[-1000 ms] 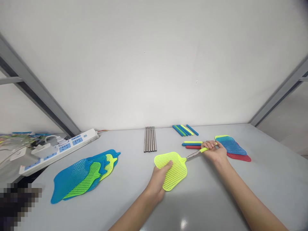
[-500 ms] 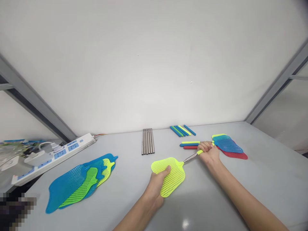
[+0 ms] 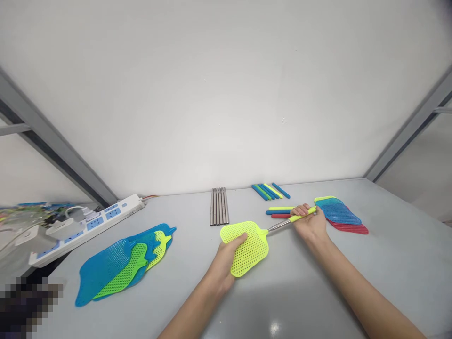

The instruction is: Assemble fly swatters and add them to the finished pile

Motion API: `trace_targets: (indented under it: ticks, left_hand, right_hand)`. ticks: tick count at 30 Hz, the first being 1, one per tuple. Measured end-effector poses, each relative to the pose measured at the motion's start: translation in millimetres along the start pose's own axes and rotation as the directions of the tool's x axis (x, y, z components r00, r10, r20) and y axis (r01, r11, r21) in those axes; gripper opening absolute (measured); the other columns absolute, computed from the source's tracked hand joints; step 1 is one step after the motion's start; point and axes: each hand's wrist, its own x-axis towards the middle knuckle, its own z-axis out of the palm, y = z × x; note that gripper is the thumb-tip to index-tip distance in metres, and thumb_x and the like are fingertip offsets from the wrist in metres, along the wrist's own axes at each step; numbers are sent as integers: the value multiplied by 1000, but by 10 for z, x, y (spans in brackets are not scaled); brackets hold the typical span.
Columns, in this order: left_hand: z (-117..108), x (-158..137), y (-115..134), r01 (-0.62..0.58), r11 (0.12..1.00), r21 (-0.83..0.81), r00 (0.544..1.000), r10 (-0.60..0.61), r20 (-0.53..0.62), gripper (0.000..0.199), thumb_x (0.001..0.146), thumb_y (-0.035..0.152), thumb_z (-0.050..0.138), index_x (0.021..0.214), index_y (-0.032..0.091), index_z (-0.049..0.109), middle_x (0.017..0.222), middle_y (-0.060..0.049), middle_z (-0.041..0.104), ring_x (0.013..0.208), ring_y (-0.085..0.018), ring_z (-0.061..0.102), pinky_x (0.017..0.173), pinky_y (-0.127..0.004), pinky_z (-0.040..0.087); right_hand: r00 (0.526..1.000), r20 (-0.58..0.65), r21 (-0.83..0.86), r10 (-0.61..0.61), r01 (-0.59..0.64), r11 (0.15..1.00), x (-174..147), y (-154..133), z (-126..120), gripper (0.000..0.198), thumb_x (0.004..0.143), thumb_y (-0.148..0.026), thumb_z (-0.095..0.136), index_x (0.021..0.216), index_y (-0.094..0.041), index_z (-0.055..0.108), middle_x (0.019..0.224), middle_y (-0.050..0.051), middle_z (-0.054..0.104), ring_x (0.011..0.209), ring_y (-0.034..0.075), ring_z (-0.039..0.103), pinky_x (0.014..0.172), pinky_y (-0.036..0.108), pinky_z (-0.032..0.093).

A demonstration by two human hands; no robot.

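A yellow fly swatter (image 3: 251,248) is held between my two hands, its perforated head tilted above the table. My left hand (image 3: 226,268) pinches the edge of that head, thumb on top. My right hand (image 3: 309,222) is closed around the yellow grip at the other end, where a short metal rod joins it to the head. Just behind the right hand lie assembled swatters, with a blue head (image 3: 337,212) over a red head (image 3: 353,227); their grips (image 3: 278,213) stick out to the left, partly hidden by my fingers.
Loose blue, green and yellow swatter heads (image 3: 106,268) overlap at the left. Several metal rods (image 3: 219,207) lie in a row near the wall, with several coloured grips (image 3: 270,191) to their right. A white power strip (image 3: 123,210) with plugs runs along the left edge.
My right hand's fingers have loosened and shifted, so more of the yellow grip shows. The swatter's head and my left hand have risen slightly in view; the camera has turned slightly left.
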Motion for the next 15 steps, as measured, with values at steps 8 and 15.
trace_targets:
  ticks: [8,15]
  left_hand:
    - [-107,-10,299,-225,959,175,973,232,-21,35,66,36,61,93,15,57,101,-11,59,85,-22,58,72,-30,47]
    - [-230,88,384,-430,813,392,870,489,-62,41,63,42,59,93,15,53,91,-9,61,78,-20,59,67,-29,46]
  right_hand:
    - [936,224,-341,273,-187,921,-284,191,297,18,72,-34,50,66,-18,51,69,0,48,61,11,46,56,26,39]
    - [850,268,-549,455,-253,797,-417,292,292,25,72,-40,48,68,-17,56,53,-2,41,48,10,37,47,23,30]
